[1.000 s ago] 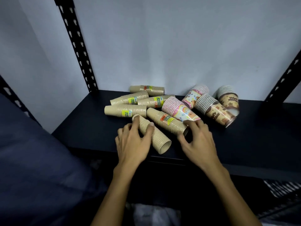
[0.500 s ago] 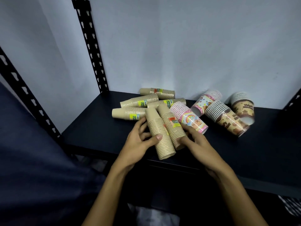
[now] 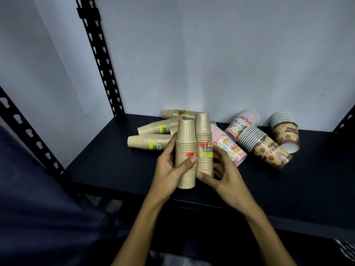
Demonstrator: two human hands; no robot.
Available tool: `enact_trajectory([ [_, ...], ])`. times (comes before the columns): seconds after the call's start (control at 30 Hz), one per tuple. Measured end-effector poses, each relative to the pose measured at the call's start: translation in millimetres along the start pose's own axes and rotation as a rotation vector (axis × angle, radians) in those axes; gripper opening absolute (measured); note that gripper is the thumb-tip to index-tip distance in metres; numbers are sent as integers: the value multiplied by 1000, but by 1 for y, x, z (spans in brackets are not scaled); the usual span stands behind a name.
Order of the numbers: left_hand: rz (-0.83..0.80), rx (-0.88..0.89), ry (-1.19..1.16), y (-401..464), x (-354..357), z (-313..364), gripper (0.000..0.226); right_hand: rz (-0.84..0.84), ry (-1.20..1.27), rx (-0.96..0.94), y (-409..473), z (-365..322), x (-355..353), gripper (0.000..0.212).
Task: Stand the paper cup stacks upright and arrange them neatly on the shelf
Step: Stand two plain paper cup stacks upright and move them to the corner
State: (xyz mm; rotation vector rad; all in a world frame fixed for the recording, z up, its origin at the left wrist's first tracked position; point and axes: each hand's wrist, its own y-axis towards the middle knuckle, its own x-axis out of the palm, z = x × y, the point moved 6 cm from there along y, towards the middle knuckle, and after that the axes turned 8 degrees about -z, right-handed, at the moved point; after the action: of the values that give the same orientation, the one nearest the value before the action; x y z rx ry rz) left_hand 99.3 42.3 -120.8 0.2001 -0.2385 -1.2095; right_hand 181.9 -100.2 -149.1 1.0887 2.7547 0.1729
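Note:
Two tan paper cup stacks stand nearly upright, mouths down, near the front of the dark shelf (image 3: 107, 169). My left hand (image 3: 169, 169) grips the left tan stack (image 3: 186, 146). My right hand (image 3: 224, 175) holds the right tan stack (image 3: 204, 139), which bears an orange and green label. Behind them three more tan stacks (image 3: 151, 144) lie on their sides. A pink rainbow stack (image 3: 228, 148), a pink dotted stack (image 3: 242, 123) and two brown patterned stacks (image 3: 265, 146) also lie tipped over to the right.
A grey wall (image 3: 211, 54) backs the shelf. Black perforated uprights stand at the back left (image 3: 99, 54) and front left (image 3: 28, 131). A dark cloth (image 3: 38, 217) fills the lower left. Bare shelf surface lies to the left and far right of the pile.
Both hands have tilted the two tan stacks from lying on the shelf to nearly upright, side by side. The camera has shifted closer and to the left.

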Motion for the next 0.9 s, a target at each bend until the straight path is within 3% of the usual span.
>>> enact_trajectory([
  [0.13,-25,3,62,7,-5,1,72,-31,156,34,7,-4,-7,62],
  [0.23,-13,-3,74,9,-13,-2,69,-43,126,32,12,-5,-12,54],
  [0.73,-16,-59,154,-1,-24,-14,67,-11,-279,-52,11,3,-4,67],
  [0.9,68,-25,360,-2,-25,-13,65,-25,-249,-64,8,-4,-5,78],
])
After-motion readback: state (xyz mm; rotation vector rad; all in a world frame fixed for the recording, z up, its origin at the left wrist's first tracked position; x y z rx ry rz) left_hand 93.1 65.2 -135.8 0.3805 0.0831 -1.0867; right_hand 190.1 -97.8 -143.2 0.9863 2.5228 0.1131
